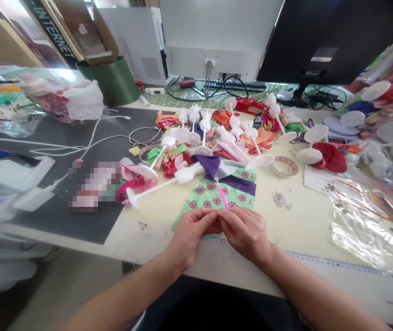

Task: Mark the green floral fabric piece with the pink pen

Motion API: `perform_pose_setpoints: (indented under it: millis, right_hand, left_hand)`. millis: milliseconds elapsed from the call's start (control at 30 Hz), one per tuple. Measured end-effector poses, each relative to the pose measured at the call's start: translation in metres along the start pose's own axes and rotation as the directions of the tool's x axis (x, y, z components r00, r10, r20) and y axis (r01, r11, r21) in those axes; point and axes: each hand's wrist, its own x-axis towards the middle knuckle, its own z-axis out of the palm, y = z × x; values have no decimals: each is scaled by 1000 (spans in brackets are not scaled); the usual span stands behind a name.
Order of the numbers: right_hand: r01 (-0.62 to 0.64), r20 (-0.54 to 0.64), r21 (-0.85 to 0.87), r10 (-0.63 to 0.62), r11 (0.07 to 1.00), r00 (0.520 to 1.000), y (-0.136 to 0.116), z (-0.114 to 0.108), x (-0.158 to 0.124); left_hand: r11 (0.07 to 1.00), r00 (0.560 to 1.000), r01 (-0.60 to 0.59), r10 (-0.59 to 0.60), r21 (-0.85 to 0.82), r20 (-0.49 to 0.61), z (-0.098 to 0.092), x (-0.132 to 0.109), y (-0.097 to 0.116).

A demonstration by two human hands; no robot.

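Both hands meet above the near edge of the light-green floral cloth piece with purple fabric parts (206,197), which lies spread on the pale yellow work surface (307,220). The left hand (190,230) is closed in a thumb-and-finger pinch; whatever sits between its fingertips is hidden. The right hand (248,230) has its fingers curled inward and appears to grip the near end of a slim, bright-pink stick (223,197), which projects away over the cloth.

Handling: the cloth is judged light, soft and prone to creasing; take hold by a flat edge and keep the layers smooth. The stick is judged light and rigid; hold it near the end, between thumb and forefinger.

A white plastic mannequin figure on a disc base (189,174) lies just beyond, beside the cloth. A cluster of small silvery pieces (281,200) lies to the right.
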Motion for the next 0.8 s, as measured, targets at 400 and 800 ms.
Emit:
perform_pose_setpoints:
  millis: [400, 800]
  right_hand:
    - [96, 24, -54, -95, 994, 995, -2, -3, 1]
    - [55, 23, 81, -57, 995, 998, 0, -4, 0]
  left_hand:
    - [992, 998, 61, -61, -106, 0, 1, -8, 4]
    - [993, 998, 20, -28, -120, -58, 1, -4, 6]
